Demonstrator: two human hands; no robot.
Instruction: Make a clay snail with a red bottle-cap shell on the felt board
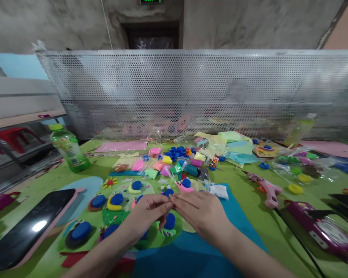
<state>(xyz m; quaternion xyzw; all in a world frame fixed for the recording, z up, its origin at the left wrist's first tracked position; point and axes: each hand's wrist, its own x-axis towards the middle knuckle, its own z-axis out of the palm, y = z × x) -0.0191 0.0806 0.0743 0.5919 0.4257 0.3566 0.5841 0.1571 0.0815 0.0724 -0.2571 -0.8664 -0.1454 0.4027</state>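
My left hand (149,213) and my right hand (199,211) meet at their fingertips over the middle of the work. Both have their fingers pinched together; whatever is between them is hidden or too small to make out. Beneath them lies a blue sheet (197,256) with a green, clay-decorated picture on its left part. Several small clay snails with round blue shells sit on it, such as a yellow snail (115,206), a brown one (95,205) and a dark one (78,235). A red clay sun (109,182) is at the upper left.
Behind the picture lie bagged clay packs (159,165), blue caps (178,152) and a small figurine (214,162). On the right are a pink glue gun (268,189) and a purple power strip (321,229). A phone (31,227) and green bottle (69,148) stand left. A perforated metal panel (174,88) rises behind.
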